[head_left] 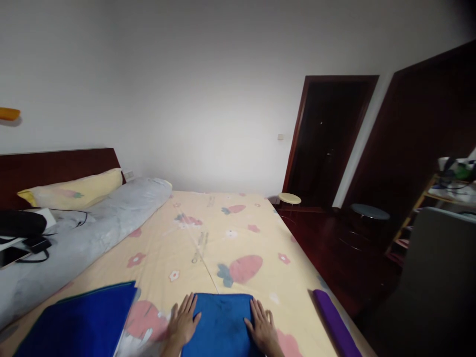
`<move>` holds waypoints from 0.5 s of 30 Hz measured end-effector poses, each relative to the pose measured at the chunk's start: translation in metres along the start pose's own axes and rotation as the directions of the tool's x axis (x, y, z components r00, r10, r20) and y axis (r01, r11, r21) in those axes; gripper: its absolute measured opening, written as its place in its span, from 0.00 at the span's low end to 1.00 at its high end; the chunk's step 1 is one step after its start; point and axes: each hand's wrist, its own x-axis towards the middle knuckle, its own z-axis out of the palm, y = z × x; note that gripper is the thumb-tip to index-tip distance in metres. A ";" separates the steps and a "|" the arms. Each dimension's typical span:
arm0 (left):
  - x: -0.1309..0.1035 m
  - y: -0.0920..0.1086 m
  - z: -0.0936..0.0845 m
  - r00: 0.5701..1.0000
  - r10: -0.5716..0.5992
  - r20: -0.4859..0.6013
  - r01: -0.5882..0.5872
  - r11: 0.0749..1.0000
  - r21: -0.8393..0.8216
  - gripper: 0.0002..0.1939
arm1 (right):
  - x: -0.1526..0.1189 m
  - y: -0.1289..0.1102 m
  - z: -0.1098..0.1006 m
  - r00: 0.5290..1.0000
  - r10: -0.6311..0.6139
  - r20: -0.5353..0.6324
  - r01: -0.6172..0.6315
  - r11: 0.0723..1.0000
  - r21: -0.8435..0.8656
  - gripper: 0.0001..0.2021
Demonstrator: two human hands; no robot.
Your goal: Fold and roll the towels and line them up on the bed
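Note:
A blue folded cloth (221, 322) lies flat on the bed at the bottom middle of the head view, its near edge cut off by the frame. My left hand (183, 320) rests flat along its left edge, fingers stretched forward and thumb on the fabric. On the opposite edge my right hand (263, 325) lies the same way, its fingers extended and the thumb touching the cloth. Nothing is gripped by either hand. To the left is a darker blue folded cloth (82, 322). A purple rolled or folded piece (336, 322) sits near the bed's right edge.
The bed (208, 218) has a yellow sheet with carrot and flower prints. A grey quilt (96, 233), a yellow pillow (82, 190) and a black case (22, 224) with cables are on the left. Two round stools (289, 199) stand beyond its right side.

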 end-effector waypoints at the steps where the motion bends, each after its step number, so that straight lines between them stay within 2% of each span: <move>1: -0.003 0.006 -0.001 0.999 -0.009 -0.038 0.010 1.000 0.012 0.30 | -0.002 -0.005 0.001 1.000 0.011 -0.025 -0.011 1.000 -0.005 0.36; 3: -0.011 0.028 0.006 0.989 0.014 -0.149 -0.013 1.000 0.007 0.29 | -0.008 -0.025 0.014 0.996 -0.024 -0.086 0.025 1.000 0.015 0.34; 5: -0.023 0.054 0.027 0.972 0.107 -0.211 -0.116 0.993 -0.032 0.28 | -0.019 -0.051 0.039 0.985 -0.122 -0.121 0.128 0.991 0.048 0.29; 8: -0.041 0.077 0.067 0.958 0.236 -0.162 -0.253 0.963 -0.094 0.27 | -0.037 -0.074 0.079 0.961 -0.262 -0.091 0.268 0.961 0.070 0.25; 9: -0.045 0.077 0.079 0.959 0.246 -0.142 -0.262 0.960 -0.102 0.27 | -0.042 -0.074 0.087 0.955 -0.285 -0.085 0.291 0.954 0.067 0.24; 11: -0.053 0.063 0.091 0.959 0.244 -0.142 -0.258 0.962 -0.092 0.26 | -0.053 -0.063 0.091 0.946 -0.310 -0.093 0.316 0.947 0.052 0.24; 13: -0.060 0.037 0.088 0.948 0.257 -0.189 -0.272 0.961 -0.054 0.26 | -0.065 -0.041 0.080 0.948 -0.292 -0.122 0.298 0.954 0.034 0.25; 15: -0.066 0.008 0.075 0.934 0.258 -0.247 -0.265 0.964 0.005 0.27 | -0.077 -0.017 0.060 0.964 -0.222 -0.146 0.228 0.973 0.022 0.27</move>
